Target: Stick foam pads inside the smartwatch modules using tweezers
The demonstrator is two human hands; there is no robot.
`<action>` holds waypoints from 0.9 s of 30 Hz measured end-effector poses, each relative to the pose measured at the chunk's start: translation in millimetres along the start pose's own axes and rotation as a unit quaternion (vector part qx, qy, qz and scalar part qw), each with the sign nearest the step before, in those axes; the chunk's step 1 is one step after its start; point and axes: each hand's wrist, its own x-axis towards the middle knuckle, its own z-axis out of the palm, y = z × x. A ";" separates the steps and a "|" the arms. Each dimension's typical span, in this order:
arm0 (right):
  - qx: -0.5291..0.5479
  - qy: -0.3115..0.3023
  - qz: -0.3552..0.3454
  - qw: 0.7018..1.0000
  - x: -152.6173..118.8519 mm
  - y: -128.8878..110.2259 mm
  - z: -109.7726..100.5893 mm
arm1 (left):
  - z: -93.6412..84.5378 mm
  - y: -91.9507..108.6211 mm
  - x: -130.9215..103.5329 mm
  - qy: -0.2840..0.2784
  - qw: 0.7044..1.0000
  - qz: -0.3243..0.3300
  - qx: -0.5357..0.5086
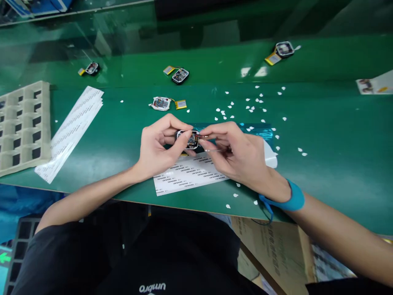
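My left hand (162,143) grips a small dark-framed device case (193,140), its inner circuit board facing up. With fingertips pinched at the case's right edge, my right hand (236,149) holds something thin and reddish that I cannot make out. A slim clear strip also shows by those fingers. Beneath both hands lies a white printed adhesive sheet (175,180), and a shiny blue film (260,132) is partly hidden behind my right hand. A bit of yellow shows under the case, mostly covered by my left hand.
Opened cases with yellow batteries lie beyond: a white one (161,103) and dark ones (180,76), (92,68), (284,49). Small white tabs (251,109) are scattered to the right. A compartment tray (46,123) and printed strips (73,131) sit left. A blue wrist strap (296,196) circles my right wrist.
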 end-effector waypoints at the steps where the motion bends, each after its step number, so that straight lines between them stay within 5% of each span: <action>1: -0.003 0.000 0.009 1.000 0.3 1.1 -0.9 | 0.3 0.8 0.0 0.000 1.000 -0.008 -0.006; 8: -0.023 0.028 -0.017 0.999 4.0 4.7 -4.9 | 1.2 3.4 0.2 -0.060 0.998 -0.024 -0.015; 13: -0.091 -0.015 -0.008 0.996 -2.7 11.4 -6.3 | -3.2 4.5 2.7 -0.115 0.989 -0.086 -0.036; 20: -0.177 -0.051 -0.055 0.981 -9.7 16.8 -10.2 | -4.8 5.2 2.1 -0.121 0.985 -0.116 -0.034; 27: -0.137 -0.074 -0.039 0.987 -0.3 12.4 -13.3 | -4.1 4.7 1.5 -0.111 0.987 -0.111 -0.037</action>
